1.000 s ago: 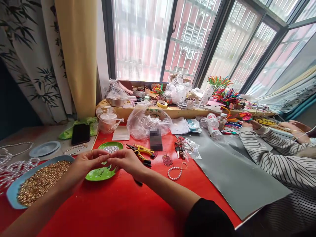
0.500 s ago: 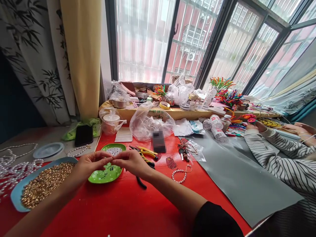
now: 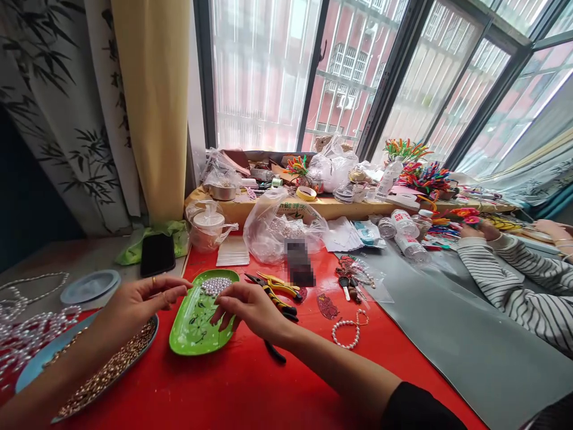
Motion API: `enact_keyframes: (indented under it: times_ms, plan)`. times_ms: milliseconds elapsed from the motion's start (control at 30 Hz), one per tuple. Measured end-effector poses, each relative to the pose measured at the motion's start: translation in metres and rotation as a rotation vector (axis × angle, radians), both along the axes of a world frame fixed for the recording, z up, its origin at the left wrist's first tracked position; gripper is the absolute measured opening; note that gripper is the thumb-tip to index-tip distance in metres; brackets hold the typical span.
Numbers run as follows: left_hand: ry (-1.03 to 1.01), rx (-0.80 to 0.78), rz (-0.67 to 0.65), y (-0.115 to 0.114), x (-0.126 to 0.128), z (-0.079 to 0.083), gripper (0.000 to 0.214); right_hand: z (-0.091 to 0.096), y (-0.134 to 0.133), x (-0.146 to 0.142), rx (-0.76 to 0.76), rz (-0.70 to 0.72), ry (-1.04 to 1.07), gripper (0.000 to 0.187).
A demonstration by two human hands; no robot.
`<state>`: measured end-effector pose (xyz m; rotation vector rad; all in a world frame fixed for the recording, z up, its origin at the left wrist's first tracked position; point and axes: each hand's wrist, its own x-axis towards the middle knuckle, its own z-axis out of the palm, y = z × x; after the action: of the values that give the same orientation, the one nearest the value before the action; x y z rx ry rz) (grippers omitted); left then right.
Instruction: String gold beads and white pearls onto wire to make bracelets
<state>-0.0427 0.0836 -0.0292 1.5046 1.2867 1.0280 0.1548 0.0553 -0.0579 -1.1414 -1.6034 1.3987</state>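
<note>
One blue oval tray of gold beads (image 3: 107, 367) nearest, left of one green oval plastic tray (image 3: 192, 322). Left hand (image 3: 134, 304) and right hand (image 3: 250, 306) over it, fingers pinched; held contents indiscernible. One white pearl heap (image 3: 215, 285) at far end. Two pliers (image 3: 275, 289) right.

A green tray (image 3: 192, 334), oblong and glossy with a faint dark pattern on its floor, lies flat on the red desk (image 3: 224, 388) in the lower left-centre of the frame. A small heap of white pearls (image 3: 215, 285) sits at its far end, towards the window; the rest of its floor is bare. The right hand (image 3: 250, 307) hovers over the tray's right rim, fingers curled down just beside the pearls. The left hand (image 3: 134, 304) is just left of the tray, fingertips pinched at its far left corner; what they pinch is too small to tell.
</note>
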Motion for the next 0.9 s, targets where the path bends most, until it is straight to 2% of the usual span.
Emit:
enact_keyframes:
  times_ms: [67,133,267,500,667,900]
  plan:
    - [0.069,0.024,-0.003,0.005,-0.011,0.006,0.018,0.008,0.007,-0.002,0.037,-0.021,0.029,0.025]
    - [0.130,0.013,-0.093,0.008,-0.019,0.010,0.020,0.016,0.015,-0.005,0.085,-0.030,0.055,0.023]
    - [0.175,0.014,-0.127,0.017,-0.026,0.008,0.019,0.025,0.032,-0.008,0.176,-0.035,0.106,0.020]
    - [0.299,0.040,-0.181,0.034,-0.032,-0.011,0.013,0.017,0.041,-0.007,0.159,-0.074,0.103,0.019]
    - [0.393,0.058,-0.288,0.030,-0.025,-0.020,0.016,0.016,0.045,-0.003,0.121,-0.120,0.084,0.019]
    - [0.472,0.071,-0.316,0.024,-0.022,-0.022,0.017,0.016,0.043,-0.005,0.116,-0.119,0.054,0.017]
